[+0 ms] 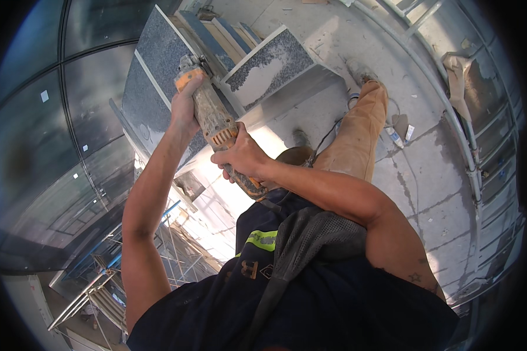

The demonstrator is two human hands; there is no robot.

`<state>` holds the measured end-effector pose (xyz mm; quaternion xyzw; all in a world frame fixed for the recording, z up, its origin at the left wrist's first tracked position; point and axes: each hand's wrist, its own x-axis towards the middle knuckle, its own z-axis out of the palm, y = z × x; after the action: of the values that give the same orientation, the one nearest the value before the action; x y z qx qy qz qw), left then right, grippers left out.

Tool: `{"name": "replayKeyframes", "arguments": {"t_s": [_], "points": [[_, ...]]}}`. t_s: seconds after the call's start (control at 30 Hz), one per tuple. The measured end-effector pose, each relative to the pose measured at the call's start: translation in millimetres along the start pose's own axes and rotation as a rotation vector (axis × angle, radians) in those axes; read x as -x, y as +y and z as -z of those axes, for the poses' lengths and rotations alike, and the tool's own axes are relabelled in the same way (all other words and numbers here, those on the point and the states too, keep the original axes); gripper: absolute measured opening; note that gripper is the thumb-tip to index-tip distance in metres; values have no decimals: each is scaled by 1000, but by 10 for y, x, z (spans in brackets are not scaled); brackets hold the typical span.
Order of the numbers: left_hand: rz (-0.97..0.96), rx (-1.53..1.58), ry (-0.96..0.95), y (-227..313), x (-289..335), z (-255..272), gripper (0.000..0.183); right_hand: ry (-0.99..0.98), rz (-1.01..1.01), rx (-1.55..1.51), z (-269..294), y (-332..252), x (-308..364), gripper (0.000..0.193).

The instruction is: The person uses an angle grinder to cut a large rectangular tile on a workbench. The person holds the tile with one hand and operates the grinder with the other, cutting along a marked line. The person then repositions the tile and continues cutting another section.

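Both my hands hold a dusty, yellow-and-grey angle grinder (214, 114), which lies slantwise with its head up and to the left. Around its front end, just behind the metal head, my left hand (185, 108) is closed. Farther back, my right hand (243, 155) wraps round the rear of the body, below the vents. The grinder's head is over the edge of a dark speckled stone slab (158, 52); whether they touch I cannot tell. Its disc is not clearly visible. A second speckled slab (269, 67), partly coated in pale dust, stands to the right of the tool.
Several boards (228, 41) lean between the slabs. Dark glass panels (35, 117) rise at left, with scaffolding (99, 281) below. At right run metal rails (439, 88). A cord (331, 131) passes by my leg, and a tube (394, 137) lies on the concrete floor (427, 193).
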<state>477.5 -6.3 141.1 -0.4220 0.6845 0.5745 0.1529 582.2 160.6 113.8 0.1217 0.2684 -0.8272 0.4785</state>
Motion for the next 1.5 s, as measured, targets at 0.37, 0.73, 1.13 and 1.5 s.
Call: {"name": "replayKeyframes", "arguments": {"t_s": [0.37,0.73,1.13,1.5], "points": [[-10,8,15,16,-13,-28,49,-17,-7,-18,15,-33,2,73],[-8,51,-18,19,116,-119,50,-35,-34,57,132,-85,21,79],[20,68,-6,54,89,-138,50,-36,-73,28,126,-175,49,79],[35,58,18,38,205,-190,50,-37,-88,26,120,-199,169,71]]}}
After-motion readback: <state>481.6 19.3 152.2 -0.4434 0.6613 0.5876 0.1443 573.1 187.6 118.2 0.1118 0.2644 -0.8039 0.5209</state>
